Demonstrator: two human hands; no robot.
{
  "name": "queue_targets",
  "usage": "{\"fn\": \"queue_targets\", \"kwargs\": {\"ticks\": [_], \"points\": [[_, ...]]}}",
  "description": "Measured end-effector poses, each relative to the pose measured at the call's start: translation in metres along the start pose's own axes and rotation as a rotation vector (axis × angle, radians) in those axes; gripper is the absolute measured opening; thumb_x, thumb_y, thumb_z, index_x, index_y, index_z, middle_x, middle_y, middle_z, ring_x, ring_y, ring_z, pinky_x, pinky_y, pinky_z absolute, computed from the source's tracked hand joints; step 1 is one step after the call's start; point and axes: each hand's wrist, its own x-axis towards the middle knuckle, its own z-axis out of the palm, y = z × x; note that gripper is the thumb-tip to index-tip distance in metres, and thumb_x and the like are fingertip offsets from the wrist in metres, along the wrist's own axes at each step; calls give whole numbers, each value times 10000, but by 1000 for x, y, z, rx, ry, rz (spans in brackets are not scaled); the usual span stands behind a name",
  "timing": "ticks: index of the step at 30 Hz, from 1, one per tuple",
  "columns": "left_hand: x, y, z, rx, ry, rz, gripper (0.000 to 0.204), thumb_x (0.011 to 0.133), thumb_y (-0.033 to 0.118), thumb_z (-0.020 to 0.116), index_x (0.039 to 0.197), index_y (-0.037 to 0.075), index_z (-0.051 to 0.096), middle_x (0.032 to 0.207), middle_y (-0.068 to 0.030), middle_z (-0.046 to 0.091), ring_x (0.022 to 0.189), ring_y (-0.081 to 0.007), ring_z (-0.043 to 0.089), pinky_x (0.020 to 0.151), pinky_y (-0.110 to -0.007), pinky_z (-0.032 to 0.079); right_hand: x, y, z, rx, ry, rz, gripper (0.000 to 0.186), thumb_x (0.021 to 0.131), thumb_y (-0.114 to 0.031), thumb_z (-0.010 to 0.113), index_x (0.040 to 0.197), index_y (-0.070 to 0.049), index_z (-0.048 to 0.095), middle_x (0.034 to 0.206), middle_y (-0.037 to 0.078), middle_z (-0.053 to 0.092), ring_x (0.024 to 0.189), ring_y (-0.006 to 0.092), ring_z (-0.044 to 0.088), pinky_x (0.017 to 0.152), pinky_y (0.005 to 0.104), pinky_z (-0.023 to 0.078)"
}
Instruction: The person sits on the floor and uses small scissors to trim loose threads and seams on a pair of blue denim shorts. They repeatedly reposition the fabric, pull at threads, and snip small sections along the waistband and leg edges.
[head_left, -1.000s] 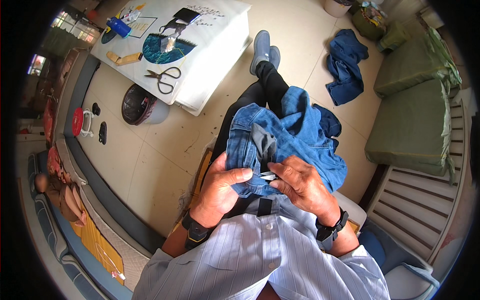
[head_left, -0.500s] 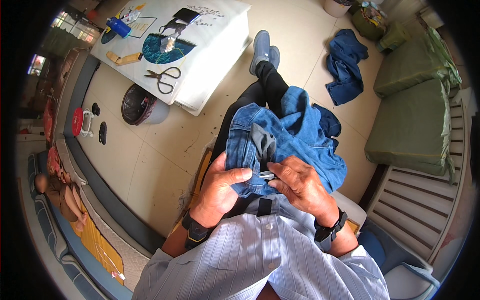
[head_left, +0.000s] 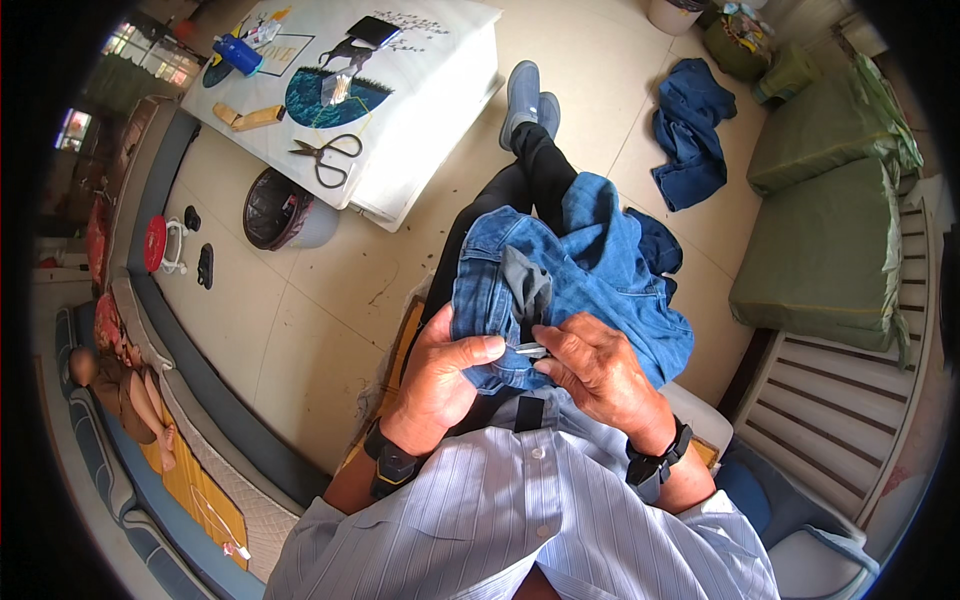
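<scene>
A pair of blue jeans (head_left: 605,255) lies across my lap, its waist end toward me and a grey pocket lining (head_left: 528,285) turned out. My left hand (head_left: 437,375) pinches the waistband between thumb and fingers. Close beside it, my right hand (head_left: 608,378) is closed on a slim silvery tool (head_left: 530,350), whose tip is at the waistband next to my left thumb. Most of that tool is hidden by the fingers, so its exact kind cannot be made out.
Black-handled scissors (head_left: 328,160), a blue bottle (head_left: 238,55) and a yellowish strip (head_left: 248,118) lie on the white table (head_left: 430,110). Below it stands a bin (head_left: 290,212). More jeans (head_left: 692,135) lie on the floor. Green cushions (head_left: 820,250) are at right; a person (head_left: 135,395) rests at left.
My right fingers and the slim tool have shifted very slightly at the waistband. My left hand and the jeans stay in place.
</scene>
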Motion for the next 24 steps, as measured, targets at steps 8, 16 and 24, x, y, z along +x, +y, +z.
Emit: {"fn": "queue_targets", "kwargs": {"ticks": [8, 16, 24], "points": [[-1, 1, 1, -1, 9, -8, 508, 883, -85, 718, 1367, 10, 597, 1190, -81, 721, 1068, -213, 716, 990, -375, 582, 0, 2, 2, 18, 12, -10, 301, 874, -55, 814, 1129, 37, 683, 872, 145, 626, 811, 345, 647, 708, 434, 524], [-3, 3, 5, 15, 3, -2, 497, 879, -78, 727, 1351, 10, 599, 1164, -68, 711, 1054, -203, 713, 982, -371, 581, -4, -1, -1, 218, 27, 130, 283, 933, -107, 800, 1151, 35, 689, 901, 147, 663, 808, 339, 645, 715, 426, 516], [-5, 3, 8, 107, 15, 16, 533, 870, -58, 742, 1374, 14, 584, 1174, -66, 707, 1055, -179, 708, 977, -357, 582, -1, -2, -3, 168, -47, 138, 296, 945, -157, 799, 1164, 18, 704, 885, 137, 651, 781, 332, 638, 706, 419, 513]]}}
